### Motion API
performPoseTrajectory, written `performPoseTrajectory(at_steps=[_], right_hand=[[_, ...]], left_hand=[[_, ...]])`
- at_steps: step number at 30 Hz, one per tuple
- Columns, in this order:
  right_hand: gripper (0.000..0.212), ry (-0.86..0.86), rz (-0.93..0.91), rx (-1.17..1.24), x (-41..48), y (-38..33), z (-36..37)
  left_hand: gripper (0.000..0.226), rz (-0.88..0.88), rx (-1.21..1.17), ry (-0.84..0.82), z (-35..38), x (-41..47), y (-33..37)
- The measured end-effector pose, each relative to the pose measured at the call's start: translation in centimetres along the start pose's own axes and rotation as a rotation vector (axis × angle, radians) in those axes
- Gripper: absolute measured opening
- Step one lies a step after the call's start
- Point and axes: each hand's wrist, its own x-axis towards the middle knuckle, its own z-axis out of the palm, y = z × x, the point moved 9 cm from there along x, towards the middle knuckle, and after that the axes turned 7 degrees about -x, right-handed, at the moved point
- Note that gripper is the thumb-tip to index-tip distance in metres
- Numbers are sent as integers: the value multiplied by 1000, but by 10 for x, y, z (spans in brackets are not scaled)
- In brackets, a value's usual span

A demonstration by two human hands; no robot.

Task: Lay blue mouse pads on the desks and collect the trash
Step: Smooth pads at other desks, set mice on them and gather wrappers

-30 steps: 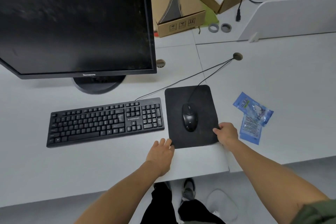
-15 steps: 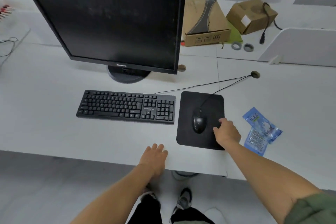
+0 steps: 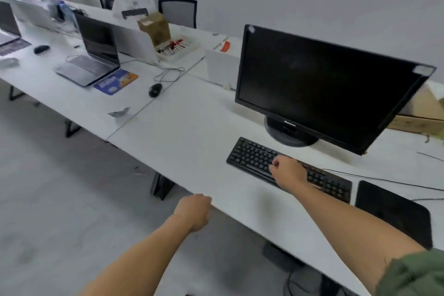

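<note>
My left hand (image 3: 194, 211) hangs at the desk's front edge, fingers curled, holding nothing. My right hand (image 3: 288, 172) hovers over the black keyboard (image 3: 254, 157) in a loose fist, also with nothing in it. A black mouse pad (image 3: 394, 211) lies right of the keyboard, partly behind my right forearm. On the neighbouring desk at the left, a blue and orange mouse pad (image 3: 116, 81) sits beside an open laptop (image 3: 92, 60), with a black mouse (image 3: 155, 90) close by. A crumpled piece of grey trash (image 3: 119, 113) lies near the seam between the desks.
A black monitor (image 3: 324, 86) stands behind the keyboard. Cardboard boxes (image 3: 418, 115) are behind it at the right. White dividers (image 3: 222, 68), a tray of red-tipped items (image 3: 176, 47), chairs (image 3: 179, 12) and another laptop (image 3: 9, 31) fill the far left.
The view has swung left, bringing the neighbouring desks into sight. My right hand left the black mouse pad and moved over the keyboard. My left hand dropped off the desk to its edge.
</note>
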Motion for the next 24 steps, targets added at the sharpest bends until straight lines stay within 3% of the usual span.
performPoseTrajectory(at_steps=[7,15,24], right_hand=[[31,-79,-195,-9,21,-231,38],[35,-71,-297,-66,75,-390,56],[37,-159,-338,-75,180,-545,108]], left_hand=[[25,-205,-100,171,-63,-47,-214],[32,-328,-204,239,-96,-52,-350],[31,-423,-246,197,-152,15,-501]])
